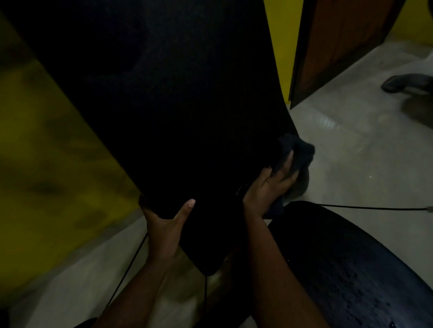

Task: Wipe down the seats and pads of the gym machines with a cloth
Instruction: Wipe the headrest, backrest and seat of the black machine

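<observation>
Left hand [163, 229] gripping black pad [170, 103], right hand [266, 188] pressing cloth [296, 153] against it

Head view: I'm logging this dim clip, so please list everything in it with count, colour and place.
back pad: one, black, upright, centre
seat pad: one, black with droplets, lower right
cloth: one, dark, against the back pad's right edge
cables: at least two, thin black, crossing the floor
wall: one, yellow, left
door: one, brown, upper right
floor: pale grey, right and bottom
shoe: one, dark, another person's, far right
left hand: grips the back pad's lower left edge
right hand: holds the cloth to the pad
</observation>
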Action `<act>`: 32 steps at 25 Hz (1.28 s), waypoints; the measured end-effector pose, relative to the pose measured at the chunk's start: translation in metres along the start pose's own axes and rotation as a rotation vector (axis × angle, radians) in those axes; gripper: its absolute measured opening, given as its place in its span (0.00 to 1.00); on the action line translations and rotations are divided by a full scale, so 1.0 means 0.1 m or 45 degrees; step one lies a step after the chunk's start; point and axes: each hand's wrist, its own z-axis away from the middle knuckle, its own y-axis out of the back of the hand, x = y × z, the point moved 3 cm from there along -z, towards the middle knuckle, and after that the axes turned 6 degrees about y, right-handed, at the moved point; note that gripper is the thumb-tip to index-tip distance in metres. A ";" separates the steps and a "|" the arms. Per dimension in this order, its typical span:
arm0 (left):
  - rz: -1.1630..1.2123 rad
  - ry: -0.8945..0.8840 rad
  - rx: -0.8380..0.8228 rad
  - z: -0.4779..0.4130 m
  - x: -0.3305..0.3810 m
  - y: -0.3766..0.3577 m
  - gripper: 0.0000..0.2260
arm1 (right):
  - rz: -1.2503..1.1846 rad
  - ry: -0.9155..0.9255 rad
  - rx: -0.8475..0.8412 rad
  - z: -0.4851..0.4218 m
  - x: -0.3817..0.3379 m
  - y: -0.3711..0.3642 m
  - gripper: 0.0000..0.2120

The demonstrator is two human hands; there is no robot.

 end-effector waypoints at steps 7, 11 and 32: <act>0.009 -0.003 -0.012 0.00 -0.02 -0.01 0.57 | -0.089 -0.623 -0.022 0.24 0.43 0.21 0.24; 0.020 0.107 -0.121 0.06 0.07 0.02 0.54 | -0.084 -0.496 -0.129 0.29 0.12 0.35 0.25; 0.275 -0.169 0.311 -0.61 2.92 0.75 0.22 | 0.384 1.359 -0.900 -0.02 -3.87 -0.20 0.23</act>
